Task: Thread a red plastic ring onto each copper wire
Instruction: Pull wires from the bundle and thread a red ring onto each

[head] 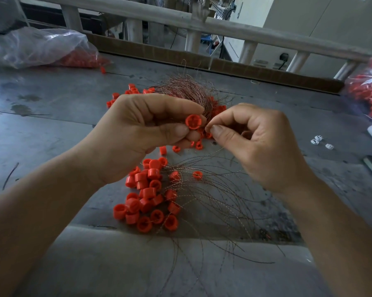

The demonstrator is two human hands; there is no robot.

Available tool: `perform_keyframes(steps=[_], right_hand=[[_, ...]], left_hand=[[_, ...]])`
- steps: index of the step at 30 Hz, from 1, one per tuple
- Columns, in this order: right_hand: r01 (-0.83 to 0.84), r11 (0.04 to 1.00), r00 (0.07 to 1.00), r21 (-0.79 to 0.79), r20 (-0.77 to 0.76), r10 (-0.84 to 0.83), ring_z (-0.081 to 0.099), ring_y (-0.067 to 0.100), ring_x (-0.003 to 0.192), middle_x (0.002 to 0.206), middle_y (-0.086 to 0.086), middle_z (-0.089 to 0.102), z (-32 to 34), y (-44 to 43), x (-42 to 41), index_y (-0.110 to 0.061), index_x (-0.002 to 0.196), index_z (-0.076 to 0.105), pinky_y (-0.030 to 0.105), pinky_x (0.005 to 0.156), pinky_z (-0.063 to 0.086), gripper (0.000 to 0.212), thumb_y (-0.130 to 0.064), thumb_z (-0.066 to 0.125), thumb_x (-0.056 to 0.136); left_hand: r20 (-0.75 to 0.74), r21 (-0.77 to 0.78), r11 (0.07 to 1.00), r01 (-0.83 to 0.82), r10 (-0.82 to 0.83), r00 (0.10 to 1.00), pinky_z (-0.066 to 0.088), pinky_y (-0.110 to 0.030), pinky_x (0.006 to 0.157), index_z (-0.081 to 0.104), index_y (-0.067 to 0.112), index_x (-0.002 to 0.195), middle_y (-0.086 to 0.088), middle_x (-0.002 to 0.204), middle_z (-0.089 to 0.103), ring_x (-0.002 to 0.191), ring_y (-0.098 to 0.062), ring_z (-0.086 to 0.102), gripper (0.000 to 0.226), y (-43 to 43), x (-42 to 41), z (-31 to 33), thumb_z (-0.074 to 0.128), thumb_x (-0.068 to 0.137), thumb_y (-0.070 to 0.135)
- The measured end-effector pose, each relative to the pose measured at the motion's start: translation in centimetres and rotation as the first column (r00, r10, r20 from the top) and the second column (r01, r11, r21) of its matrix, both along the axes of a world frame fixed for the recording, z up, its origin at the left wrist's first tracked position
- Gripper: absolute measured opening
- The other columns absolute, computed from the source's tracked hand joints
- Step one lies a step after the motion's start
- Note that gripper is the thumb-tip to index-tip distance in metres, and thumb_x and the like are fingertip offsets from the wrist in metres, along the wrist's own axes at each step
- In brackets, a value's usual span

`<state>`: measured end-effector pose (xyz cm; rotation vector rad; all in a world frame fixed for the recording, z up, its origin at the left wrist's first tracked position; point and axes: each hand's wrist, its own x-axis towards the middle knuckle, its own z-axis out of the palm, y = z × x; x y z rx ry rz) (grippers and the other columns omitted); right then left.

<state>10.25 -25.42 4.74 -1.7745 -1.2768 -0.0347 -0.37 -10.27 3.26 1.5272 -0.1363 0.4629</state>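
Note:
My left hand pinches a red plastic ring between thumb and forefinger, its cross-shaped face toward me. My right hand pinches the end of a thin copper wire right beside the ring. Behind the hands lies a bundle of copper wires. Below the hands, a heap of red rings sits on the grey table, with threaded wires fanning out to the right. Whether the wire tip is inside the held ring I cannot tell.
A clear plastic bag of red rings lies at the back left, another bag at the right edge. Small white parts lie at the right. A cardboard strip and a grey railing bound the table's far edge.

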Motion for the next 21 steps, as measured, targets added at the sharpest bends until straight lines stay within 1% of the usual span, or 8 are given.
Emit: perform_keyframes(steps=[2, 5, 8, 10, 12, 14, 19, 21], right_hand=[[-0.02, 1.0, 0.999, -0.015, -0.04, 0.02, 0.055, 0.001, 0.059, 0.065, -0.012, 0.06, 0.0, 0.1, 0.0, -0.025, 0.073, 0.065, 0.01, 0.053, 0.04, 0.01, -0.019, 0.06, 0.079], [-0.07, 0.996, 0.995, -0.057, -0.077, 0.066, 0.049, 0.009, 0.049, 0.056, -0.008, 0.058, -0.2, 0.2, -0.2, -0.019, 0.073, 0.066, 0.023, 0.045, 0.039, 0.011, -0.013, 0.064, 0.081], [-0.108, 0.99, 0.99, -0.091, -0.099, 0.099, 0.041, 0.004, 0.044, 0.048, -0.009, 0.05, -0.8, 0.4, -0.2, -0.015, 0.068, 0.065, 0.02, 0.042, 0.032, 0.012, -0.013, 0.065, 0.08], [-0.1, 0.988, 0.991, -0.113, -0.103, 0.089, 0.043, 0.007, 0.047, 0.051, 0.001, 0.054, -1.1, 0.6, -0.1, -0.01, 0.069, 0.066, 0.025, 0.044, 0.035, 0.012, -0.018, 0.063, 0.077], [-0.112, 0.985, 0.989, -0.133, -0.116, 0.097, 0.049, 0.012, 0.05, 0.057, 0.005, 0.06, -1.1, 0.7, 0.1, -0.014, 0.071, 0.067, 0.027, 0.048, 0.04, 0.007, -0.018, 0.065, 0.077], [-0.112, 0.982, 0.991, -0.153, -0.094, 0.099, 0.055, 0.006, 0.055, 0.06, -0.004, 0.063, -0.6, 0.4, 0.5, -0.024, 0.073, 0.067, 0.022, 0.053, 0.045, 0.01, -0.016, 0.069, 0.079], [0.236, 0.971, 0.97, -0.045, -0.045, -0.238, 0.059, 0.001, 0.063, 0.066, -0.016, 0.063, -0.4, -0.4, 4.3, -0.032, 0.071, 0.065, 0.02, 0.066, 0.048, 0.015, -0.022, 0.065, 0.083], [0.357, 0.929, 0.934, -0.096, 0.01, -0.358, 0.054, -0.004, 0.061, 0.065, -0.019, 0.059, -0.9, -0.6, 5.9, -0.03, 0.071, 0.065, 0.013, 0.064, 0.042, 0.016, -0.019, 0.064, 0.083]], left_hand=[[0.003, -0.037, 0.999, 0.02, -0.02, 1.0, 0.053, -0.016, 0.065, 0.075, 0.02, 0.084, -0.001, 0.081, 0.073, 0.074, -0.011, 0.069, 0.028, -0.2, 0.0, 0.0, 0.075, 0.059, 0.007], [-0.009, -0.113, 0.991, 0.072, -0.073, 0.997, 0.053, -0.016, 0.063, 0.075, 0.016, 0.081, -0.005, 0.079, 0.072, 0.072, -0.012, 0.069, 0.024, -0.4, 0.0, -0.1, 0.066, 0.059, 0.011], [-0.03, -0.156, 0.981, 0.116, -0.122, 0.992, 0.053, -0.017, 0.062, 0.075, 0.013, 0.081, -0.008, 0.08, 0.072, 0.071, -0.012, 0.069, 0.024, -0.5, 0.1, -0.2, 0.065, 0.06, 0.009], [-0.043, -0.181, 0.975, 0.126, -0.136, 0.99, 0.054, -0.017, 0.062, 0.075, 0.013, 0.081, -0.008, 0.079, 0.072, 0.071, -0.013, 0.069, 0.024, -0.5, 0.1, -0.3, 0.065, 0.059, 0.009], [-0.048, -0.204, 0.971, 0.124, -0.136, 0.99, 0.054, -0.017, 0.061, 0.075, 0.013, 0.08, -0.006, 0.076, 0.072, 0.071, -0.013, 0.07, 0.023, -0.5, 0.2, -0.4, 0.065, 0.059, 0.009], [-0.052, -0.223, 0.968, 0.117, -0.131, 0.99, 0.054, -0.017, 0.061, 0.075, 0.012, 0.079, -0.006, 0.075, 0.072, 0.071, -0.013, 0.07, 0.023, -0.5, 0.3, -0.4, 0.065, 0.059, 0.009], [-0.056, -0.229, 0.969, 0.093, -0.108, 0.993, 0.054, -0.017, 0.062, 0.075, 0.012, 0.08, -0.006, 0.077, 0.072, 0.072, -0.013, 0.07, 0.023, -0.3, 0.3, -0.2, 0.065, 0.059, 0.01], [-0.05, -0.233, 0.968, 0.095, -0.109, 0.993, 0.054, -0.017, 0.063, 0.075, 0.013, 0.08, -0.005, 0.077, 0.072, 0.072, -0.013, 0.07, 0.023, -0.3, 0.2, -0.1, 0.065, 0.059, 0.011]])
